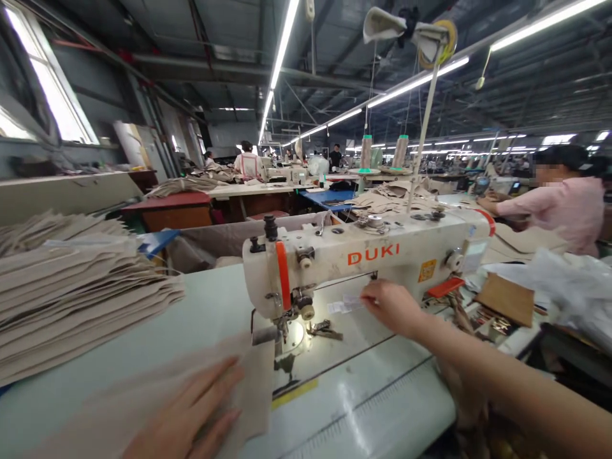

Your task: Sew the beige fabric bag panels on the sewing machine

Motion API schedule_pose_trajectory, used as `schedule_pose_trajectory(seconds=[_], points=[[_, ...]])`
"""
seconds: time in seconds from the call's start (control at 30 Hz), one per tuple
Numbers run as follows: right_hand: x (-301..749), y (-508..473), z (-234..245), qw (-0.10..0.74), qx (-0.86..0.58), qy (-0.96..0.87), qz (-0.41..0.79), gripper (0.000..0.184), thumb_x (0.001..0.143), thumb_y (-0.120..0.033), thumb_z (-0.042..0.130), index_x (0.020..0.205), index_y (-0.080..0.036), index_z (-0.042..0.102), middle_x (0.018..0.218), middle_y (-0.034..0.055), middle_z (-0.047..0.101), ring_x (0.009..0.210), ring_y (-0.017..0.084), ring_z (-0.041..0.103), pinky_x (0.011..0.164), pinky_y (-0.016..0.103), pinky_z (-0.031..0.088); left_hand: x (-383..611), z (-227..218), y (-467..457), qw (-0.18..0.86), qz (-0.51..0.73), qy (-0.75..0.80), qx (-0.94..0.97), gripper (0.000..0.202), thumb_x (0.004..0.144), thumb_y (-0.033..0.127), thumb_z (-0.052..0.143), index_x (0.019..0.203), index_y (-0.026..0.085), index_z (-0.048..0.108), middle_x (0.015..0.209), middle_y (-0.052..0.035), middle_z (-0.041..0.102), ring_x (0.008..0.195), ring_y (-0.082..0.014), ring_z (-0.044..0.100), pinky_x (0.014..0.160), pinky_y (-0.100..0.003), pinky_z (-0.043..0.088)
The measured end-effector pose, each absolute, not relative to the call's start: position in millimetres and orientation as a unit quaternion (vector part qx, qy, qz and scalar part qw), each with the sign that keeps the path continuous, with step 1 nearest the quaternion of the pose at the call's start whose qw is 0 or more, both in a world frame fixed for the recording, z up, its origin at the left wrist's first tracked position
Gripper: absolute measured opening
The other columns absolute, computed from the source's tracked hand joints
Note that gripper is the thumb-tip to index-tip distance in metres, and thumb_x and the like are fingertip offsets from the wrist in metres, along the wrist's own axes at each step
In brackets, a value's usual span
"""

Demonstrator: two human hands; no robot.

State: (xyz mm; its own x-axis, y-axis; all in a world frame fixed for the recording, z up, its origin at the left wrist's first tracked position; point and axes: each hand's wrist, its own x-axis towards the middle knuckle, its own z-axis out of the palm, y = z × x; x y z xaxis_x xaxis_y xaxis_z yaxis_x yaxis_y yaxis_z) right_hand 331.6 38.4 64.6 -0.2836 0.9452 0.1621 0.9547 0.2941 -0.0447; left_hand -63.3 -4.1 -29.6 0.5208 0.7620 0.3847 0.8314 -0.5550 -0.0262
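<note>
My left hand [191, 414] lies flat, fingers stretched out, on a beige fabric piece [143, 408] at the near edge of the pale green table [215, 306]. The fabric's far corner reaches under the presser foot [282, 328] of the white DUKI sewing machine [363, 255]. My right hand [389, 306] reaches under the machine's arm and pinches a small white label [345, 305] between its fingertips. The label hangs just above the lit machine bed.
A tall stack of beige fabric pieces [71, 293] fills the table's left side. Brown card and clear plastic [526, 287] lie at the right. A person in pink [564, 204] works at the table behind. Thread cones [382, 153] stand beyond the machine.
</note>
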Motion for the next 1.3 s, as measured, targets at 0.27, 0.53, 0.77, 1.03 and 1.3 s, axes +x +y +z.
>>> schedule_pose_trajectory(seconds=[0.27,0.53,0.77,1.03,1.3], points=[[349.6,59.7,44.9,0.013,-0.668,-0.742,-0.061,0.017,0.091,-0.015,0.057,0.104,-0.011,0.067,0.110,0.0157,0.069,0.108,0.027,0.062,0.086,0.030,0.046,-25.6,-18.8,-1.5,0.059,-0.012,-0.524,-0.850,0.051,0.092,0.051,0.047,0.140,0.034,0.049,0.148,-0.0073,0.044,0.134,-0.0361,0.046,0.103,-0.057,0.044],[348.3,67.4,37.9,-0.021,-0.685,-0.728,-0.026,0.016,0.091,-0.015,0.054,0.096,-0.012,0.069,0.099,0.0173,0.072,0.098,0.029,0.067,0.080,0.033,0.048,-20.9,-1.2,-18.2,0.033,-0.027,-0.529,-0.848,0.056,0.093,0.047,0.047,0.143,0.023,0.047,0.148,-0.0129,0.042,0.135,-0.0385,0.043,0.103,-0.061,0.042],[348.4,64.2,41.1,0.011,-0.695,-0.719,-0.013,0.025,0.091,-0.010,0.048,0.097,-0.014,0.071,0.102,0.0150,0.073,0.099,0.028,0.067,0.079,0.031,0.047,-19.5,-4.6,-16.1,0.027,-0.030,-0.539,-0.841,0.055,0.092,0.046,0.047,0.143,0.024,0.047,0.149,-0.0123,0.042,0.136,-0.0375,0.042,0.104,-0.062,0.040],[354.5,57.4,54.2,0.110,-0.710,-0.694,0.029,0.021,0.087,-0.013,0.053,0.096,-0.016,0.072,0.102,0.0128,0.074,0.096,0.024,0.068,0.079,0.028,0.045,-32.0,-28.2,0.1,0.050,-0.081,-0.509,-0.855,0.053,0.091,0.048,0.048,0.140,0.027,0.053,0.144,-0.0143,0.050,0.131,-0.0407,0.048,0.097,-0.064,0.045],[351.7,37.8,65.4,0.199,-0.639,-0.716,0.199,0.008,0.077,-0.020,0.065,0.078,-0.017,0.073,0.066,0.0009,0.070,0.063,0.015,0.064,0.058,0.023,0.045,-35.1,-19.8,-14.4,0.150,-0.158,-0.462,-0.860,0.059,0.093,0.047,0.046,0.146,0.020,0.046,0.147,-0.0132,0.048,0.129,-0.0297,0.054,0.107,-0.046,0.042]])
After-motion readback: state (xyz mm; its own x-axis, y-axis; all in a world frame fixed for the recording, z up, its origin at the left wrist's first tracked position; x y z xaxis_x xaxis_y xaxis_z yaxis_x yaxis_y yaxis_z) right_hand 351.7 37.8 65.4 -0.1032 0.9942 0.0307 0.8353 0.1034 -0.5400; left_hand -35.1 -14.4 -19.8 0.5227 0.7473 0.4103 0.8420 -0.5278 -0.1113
